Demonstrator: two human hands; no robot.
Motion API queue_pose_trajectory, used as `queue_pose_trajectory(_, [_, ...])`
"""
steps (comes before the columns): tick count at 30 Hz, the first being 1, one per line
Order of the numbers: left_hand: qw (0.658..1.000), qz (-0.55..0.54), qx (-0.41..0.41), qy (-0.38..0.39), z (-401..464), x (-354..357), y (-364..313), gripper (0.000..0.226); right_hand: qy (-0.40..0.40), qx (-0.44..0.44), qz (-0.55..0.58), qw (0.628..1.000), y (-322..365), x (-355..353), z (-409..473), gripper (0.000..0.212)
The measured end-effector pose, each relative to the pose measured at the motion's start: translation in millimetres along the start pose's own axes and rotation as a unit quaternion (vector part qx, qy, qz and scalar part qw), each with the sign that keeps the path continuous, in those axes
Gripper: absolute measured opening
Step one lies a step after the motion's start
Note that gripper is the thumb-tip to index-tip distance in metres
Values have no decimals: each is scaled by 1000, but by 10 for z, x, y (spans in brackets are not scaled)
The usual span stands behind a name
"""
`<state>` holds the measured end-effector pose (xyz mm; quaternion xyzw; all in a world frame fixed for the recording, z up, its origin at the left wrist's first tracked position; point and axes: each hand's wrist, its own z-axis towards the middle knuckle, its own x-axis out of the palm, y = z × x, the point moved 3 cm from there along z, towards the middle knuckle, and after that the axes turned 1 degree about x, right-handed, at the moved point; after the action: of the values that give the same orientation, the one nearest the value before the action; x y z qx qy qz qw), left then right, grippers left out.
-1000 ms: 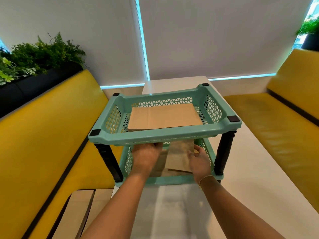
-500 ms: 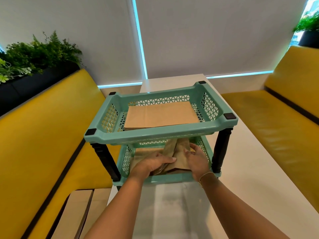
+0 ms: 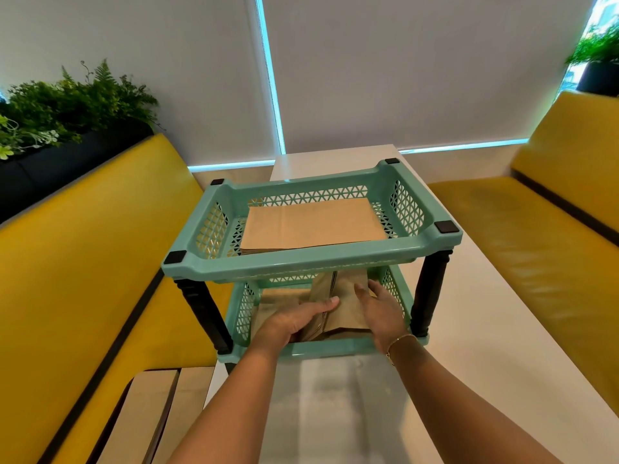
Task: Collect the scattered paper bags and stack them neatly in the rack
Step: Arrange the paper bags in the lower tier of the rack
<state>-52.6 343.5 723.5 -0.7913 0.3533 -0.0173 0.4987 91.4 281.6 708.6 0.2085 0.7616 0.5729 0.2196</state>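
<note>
A mint-green two-tier rack (image 3: 311,262) stands on a white table (image 3: 469,329), its black legs at the corners. On the upper tier a flat stack of brown paper bags (image 3: 311,226) lies squared, nearer the tier's 6 o'clock edge than its far wall. Both hands reach into the lower tier from 6 o'clock. The left hand (image 3: 294,321) has its fingers curled round the left edge of a bundle of paper bags (image 3: 345,311) that stands tilted in the tier, its top leaning toward 12 o'clock under the upper shelf. The right hand (image 3: 380,308), a thin bracelet at its wrist, lies with straight fingers flat against the bundle's right face, pressing rather than gripping. At 9 o'clock from the bundle more brown paper (image 3: 281,298) lies flat on the lower tier's floor; the shelf's shadow makes it hard to tell how many bags are there. At 7 o'clock from the rack, further paper bags (image 3: 147,416) lie on the yellow bench (image 3: 83,279).
</note>
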Motion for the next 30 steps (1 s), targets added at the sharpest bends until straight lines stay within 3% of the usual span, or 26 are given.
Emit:
queue_pose_trajectory(11, [999,3,-16,-47,13,56,-5,82,53,-11,-58,997,-14,32,-18,72])
queue_pose_trajectory(16, [998,14,-17,-60,28,12,0,68,82,-1,-35,996,-32,33,-35,67])
queue_pose_trajectory(21, [998,15,4,-66,4,-12,-46,58,99,6,-42,994,-187,87,102,111])
queue_pose_trajectory(26, [997,-17,14,-71,-26,-26,-16,47,103,3,-35,994,-144,79,72,100])
queue_pose_trajectory(30, [995,-44,10,-87,-71,-69,-6,37,106,-1,-60,993,-97,70,26,76])
